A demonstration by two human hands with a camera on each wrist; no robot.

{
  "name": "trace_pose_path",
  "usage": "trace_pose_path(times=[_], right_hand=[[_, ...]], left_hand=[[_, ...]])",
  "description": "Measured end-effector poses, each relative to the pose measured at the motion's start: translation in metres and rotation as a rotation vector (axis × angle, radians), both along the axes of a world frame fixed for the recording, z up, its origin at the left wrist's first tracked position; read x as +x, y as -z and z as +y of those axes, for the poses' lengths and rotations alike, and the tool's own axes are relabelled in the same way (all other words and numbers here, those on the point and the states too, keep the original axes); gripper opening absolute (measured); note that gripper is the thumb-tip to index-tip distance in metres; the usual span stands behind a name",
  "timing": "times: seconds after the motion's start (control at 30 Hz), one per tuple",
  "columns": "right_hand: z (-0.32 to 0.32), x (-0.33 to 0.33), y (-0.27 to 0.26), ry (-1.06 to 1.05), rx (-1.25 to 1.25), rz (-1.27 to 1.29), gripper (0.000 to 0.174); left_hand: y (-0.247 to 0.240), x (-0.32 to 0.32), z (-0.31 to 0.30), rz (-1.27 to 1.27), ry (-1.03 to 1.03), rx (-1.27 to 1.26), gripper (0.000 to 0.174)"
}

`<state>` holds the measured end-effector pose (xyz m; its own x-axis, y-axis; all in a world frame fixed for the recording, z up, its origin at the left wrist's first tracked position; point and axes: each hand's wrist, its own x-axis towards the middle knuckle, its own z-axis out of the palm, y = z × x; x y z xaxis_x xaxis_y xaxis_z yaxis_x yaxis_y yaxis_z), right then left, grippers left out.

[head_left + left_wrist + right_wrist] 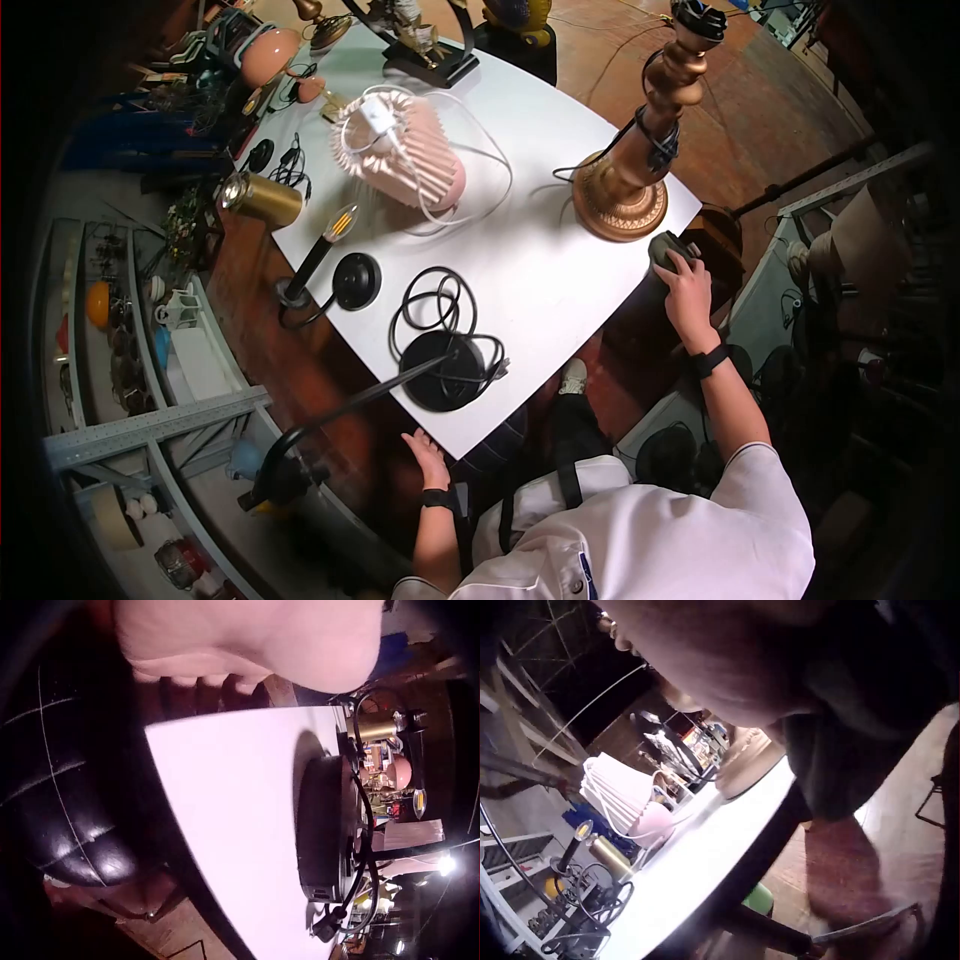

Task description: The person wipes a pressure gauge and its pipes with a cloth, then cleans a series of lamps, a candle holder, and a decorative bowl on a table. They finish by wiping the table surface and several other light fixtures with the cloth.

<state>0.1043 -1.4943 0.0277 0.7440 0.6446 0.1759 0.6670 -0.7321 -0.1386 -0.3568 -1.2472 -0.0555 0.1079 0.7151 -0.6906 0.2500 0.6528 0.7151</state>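
Observation:
At the white table's (540,300) right corner, the right hand (688,300) holds a dark green object (666,248) beside the gold lamp base (620,205). In the right wrist view, the hand (712,660) is above a dark, soft-looking shape (829,769) that hangs past the table edge; what it is, I cannot tell. The left hand (428,460) is by the near corner with its fingers extended, holding nothing. Close to it on the table stands a black round lamp base (440,372) with a coiled cable, also seen in the left wrist view (322,825).
A pink pleated lamp (410,150) with white cable stands towards the back. Along the left side are a smaller black base (356,281), a bulb (342,222) and a gold cylinder (262,199). Metal shelving (150,425) flanks the left; a black arm reaches over the near edge.

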Motion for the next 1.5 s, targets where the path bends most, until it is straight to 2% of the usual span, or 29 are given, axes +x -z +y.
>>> trace_pose_path(times=[0.1, 0.17, 0.27, 0.4, 0.5, 0.57, 0.7, 0.77, 0.87, 0.97, 1.03, 1.07, 1.13, 1.17, 1.23, 1.3, 1.33, 1.4, 1.5], right_hand=[[0.036, -0.031, -0.011, -0.083, 0.078, -0.044, 0.045], [0.059, -0.053, -0.006, -0.077, 0.095, 0.019, 0.046], [0.078, -0.087, 0.006, 0.005, 0.152, -0.084, 0.047], [0.085, -0.153, 0.01, -0.048, 0.084, -0.04, 0.046], [0.098, -0.207, 0.019, -0.067, -0.023, -0.073, 0.046], [0.108, -0.24, 0.014, -0.063, 0.033, -0.004, 0.043], [0.125, -0.311, 0.01, -0.178, -0.12, 0.078, 0.047], [0.13, -0.347, 0.008, -0.098, -0.138, 0.102, 0.048], [0.133, -0.375, 0.009, -0.064, -0.158, 0.114, 0.047], [0.135, -0.388, 0.016, -0.069, -0.19, 0.102, 0.049], [0.14, -0.398, 0.013, -0.031, -0.223, 0.135, 0.046], [0.143, -0.402, 0.007, 0.039, -0.19, 0.209, 0.042], [0.132, -0.397, 0.013, 0.153, -0.153, 0.235, 0.033], [0.127, -0.396, 0.014, 0.248, -0.175, 0.291, 0.031], [0.126, -0.409, 0.0, 0.144, 0.007, 0.069, 0.038], [0.142, -0.421, -0.019, 0.083, 0.026, -0.017, 0.045], [0.147, -0.421, -0.011, 0.091, 0.027, -0.01, 0.045], [0.164, -0.412, 0.011, 0.184, 0.037, 0.181, 0.05], [0.181, -0.416, 0.03, 0.245, -0.025, 0.107, 0.053]], left_hand=[[0.003, -0.037, 0.009, -0.053, 0.141, -0.015, 0.094], [0.002, -0.062, 0.017, -0.064, 0.209, 0.01, 0.087], [0.009, -0.109, 0.036, -0.078, 0.231, -0.024, 0.084], [0.039, -0.208, 0.07, -0.076, 0.278, -0.108, 0.082], [0.069, -0.308, 0.088, 0.005, 0.277, -0.18, 0.087], [0.091, -0.386, 0.093, 0.084, 0.182, -0.28, 0.094], [0.127, -0.514, 0.077, 0.174, -0.154, -0.426, 0.1], [0.136, -0.551, 0.058, 0.116, -0.32, -0.46, 0.101], [0.13, -0.569, 0.029, 0.073, -0.414, -0.502, 0.1], [0.123, -0.57, 0.016, -0.026, -0.341, -0.469, 0.096], [0.11, -0.567, 0.025, 0.009, -0.241, -0.575, 0.092], [0.105, -0.565, 0.033, 0.021, -0.242, -0.57, 0.092], [0.099, -0.56, 0.045, -0.125, -0.18, -0.467, 0.089], [0.094, -0.559, 0.058, -0.115, -0.17, -0.462, 0.089], [0.09, -0.554, 0.091, -0.081, -0.193, -0.417, 0.088], [0.086, -0.552, 0.116, -0.047, -0.228, -0.382, 0.087], [0.083, -0.552, 0.128, -0.026, -0.242, -0.365, 0.087], [0.08, -0.539, 0.158, -0.026, -0.2, -0.345, 0.086], [0.076, -0.508, 0.211, -0.025, -0.095, -0.29, 0.085]])
